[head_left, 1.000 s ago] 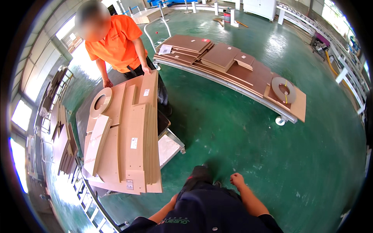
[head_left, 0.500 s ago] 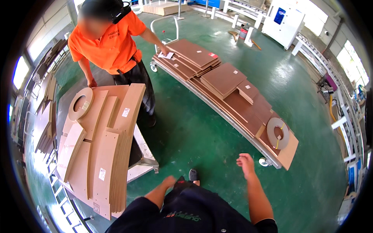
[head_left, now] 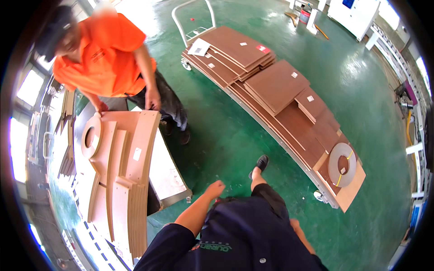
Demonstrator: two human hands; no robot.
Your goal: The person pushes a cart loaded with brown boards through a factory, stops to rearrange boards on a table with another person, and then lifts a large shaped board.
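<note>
My left hand (head_left: 215,189) hangs in front of my body with its fingers curled in and nothing visible in it. It is nearest to the white-framed corner of the cart (head_left: 174,187) on my left. My right hand (head_left: 294,224) is down at my right side; its fingers cannot be made out. On the left cart lies a stack of light brown panels (head_left: 138,135) with a roll of edge banding (head_left: 91,135) on top. A co-worker in an orange shirt (head_left: 108,54) stands at its far end, one hand at the panels' edge.
To the right stands a long flat trolley (head_left: 271,128) with a white handle, loaded with dark brown panels (head_left: 275,86). A sheet of paper (head_left: 199,47) and another roll of edge banding (head_left: 342,165) lie on it. White machinery (head_left: 357,16) stands at the back right.
My right arm has swung back to my side, and my left hand has come up and forward. The co-worker's arm has left the paper on the trolley and come to the left cart.
</note>
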